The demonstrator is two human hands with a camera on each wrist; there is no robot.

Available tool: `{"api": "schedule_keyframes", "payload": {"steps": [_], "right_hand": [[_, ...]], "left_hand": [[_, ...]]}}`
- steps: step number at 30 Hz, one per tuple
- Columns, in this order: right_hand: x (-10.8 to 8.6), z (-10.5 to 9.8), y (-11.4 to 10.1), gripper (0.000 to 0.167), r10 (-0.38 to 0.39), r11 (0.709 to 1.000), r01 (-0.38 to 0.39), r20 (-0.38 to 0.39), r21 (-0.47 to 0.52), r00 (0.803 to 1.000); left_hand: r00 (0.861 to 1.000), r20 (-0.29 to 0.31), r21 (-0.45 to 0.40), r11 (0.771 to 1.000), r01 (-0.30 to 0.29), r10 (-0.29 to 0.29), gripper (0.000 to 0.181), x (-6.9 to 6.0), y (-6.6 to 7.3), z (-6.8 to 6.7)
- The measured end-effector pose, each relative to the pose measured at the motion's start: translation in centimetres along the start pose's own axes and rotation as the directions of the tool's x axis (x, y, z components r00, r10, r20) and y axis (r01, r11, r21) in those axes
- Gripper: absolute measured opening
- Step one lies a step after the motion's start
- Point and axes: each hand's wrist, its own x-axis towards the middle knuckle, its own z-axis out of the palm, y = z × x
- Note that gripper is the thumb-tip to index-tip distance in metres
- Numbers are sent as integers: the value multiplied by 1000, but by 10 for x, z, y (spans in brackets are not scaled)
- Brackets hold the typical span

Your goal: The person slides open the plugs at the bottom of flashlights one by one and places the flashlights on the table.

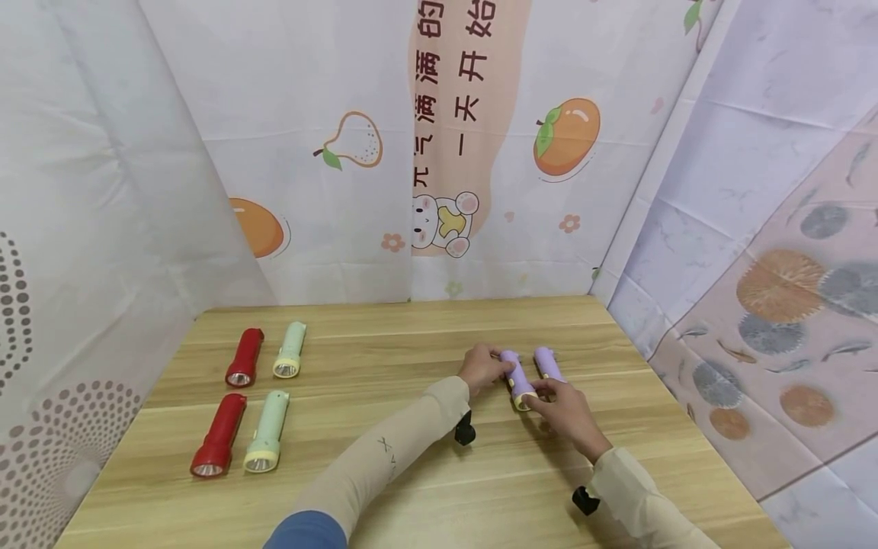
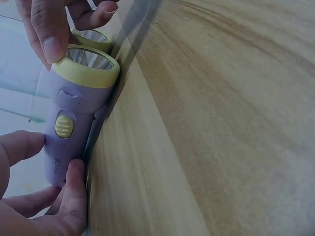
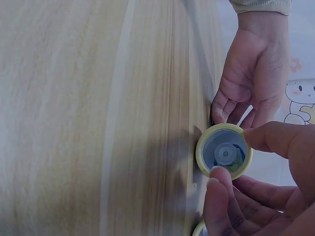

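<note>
A purple flashlight [image 1: 517,377] with a yellow rim lies on the table, its lens end toward the front. My left hand [image 1: 482,369] holds its tail end between thumb and fingers, as the left wrist view shows on the purple body [image 2: 74,101]. At the yellow lens rim [image 3: 200,153], my right hand [image 1: 568,412] pinches with thumb and fingers. Just right of it lies a second purple flashlight [image 1: 546,361], its front part hidden behind the right hand in the head view.
On the table's [image 1: 384,335] left side lie two red flashlights [image 1: 245,357] [image 1: 219,436] and two pale green ones [image 1: 291,349] [image 1: 268,428], in two rows. A printed curtain [image 1: 329,229] hangs behind the table's back edge, with more cloth at both sides.
</note>
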Motion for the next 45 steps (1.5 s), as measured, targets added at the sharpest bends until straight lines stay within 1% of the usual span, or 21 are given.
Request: {"api": "schedule_keyframes", "payload": {"steps": [5, 8, 12, 14, 17, 20, 23, 26, 29, 31, 33, 37, 40, 42, 45], "right_hand": [[-3, 2, -3, 43, -16, 1000, 16, 4, -10, 1000], [-3, 1, -5, 42, -38, 999, 38, -20, -33, 999], [-4, -2, -7, 38, -81, 996, 78, -73, -47, 994], [-4, -4, -6, 38, -100, 994, 95, -92, -54, 991], [-4, -4, -7, 36, -119, 991, 112, -114, -66, 986], [-5, -3, -8, 33, -136, 990, 130, -125, -58, 983], [-7, 1, -12, 29, -156, 987, 152, -125, -44, 980], [-9, 8, -17, 24, -183, 983, 181, -120, -27, 976], [-12, 17, -24, 18, -217, 976, 217, -96, -8, 971], [-16, 22, -28, 17, -239, 971, 240, -61, 6, 969], [-21, 28, -31, 18, -253, 967, 253, -21, 16, 967], [-30, 40, -37, 19, -263, 965, 262, 58, 27, 963], [-37, 49, -41, 18, -266, 964, 262, 118, 46, 957], [-41, 53, -43, 18, -264, 964, 258, 153, 58, 952], [-45, 58, -45, 18, -268, 964, 262, 192, 55, 944]], "left_hand": [[1000, 13, -26, 1000, -6, 6, 29, -2, -5, -5], [999, 34, -62, 998, -7, 9, 36, -4, -9, -10], [997, 75, -70, 997, -22, 27, 51, -11, -11, -22], [994, 97, -50, 998, -38, 43, 52, -17, -12, -31], [988, 127, -4, 996, -90, 90, 45, -28, -15, -47], [978, 163, 32, 990, -138, 131, 32, -42, -20, -66], [971, 188, 57, 985, -161, 148, 19, -56, -26, -81], [970, 186, 68, 983, -169, 154, 11, -73, -31, -92], [970, 187, 76, 982, -171, 154, 9, -91, -35, -101], [968, 195, 94, 979, -181, 160, 10, -104, -36, -106], [961, 217, 122, 971, -204, 174, 12, -114, -38, -110], [939, 264, 178, 946, -272, 221, 16, -135, -41, -117], [926, 285, 182, 935, -305, 246, 17, -148, -44, -121], [921, 293, 177, 933, -314, 255, 17, -155, -46, -123], [920, 296, 168, 934, -316, 258, 17, -164, -48, -126]]}}
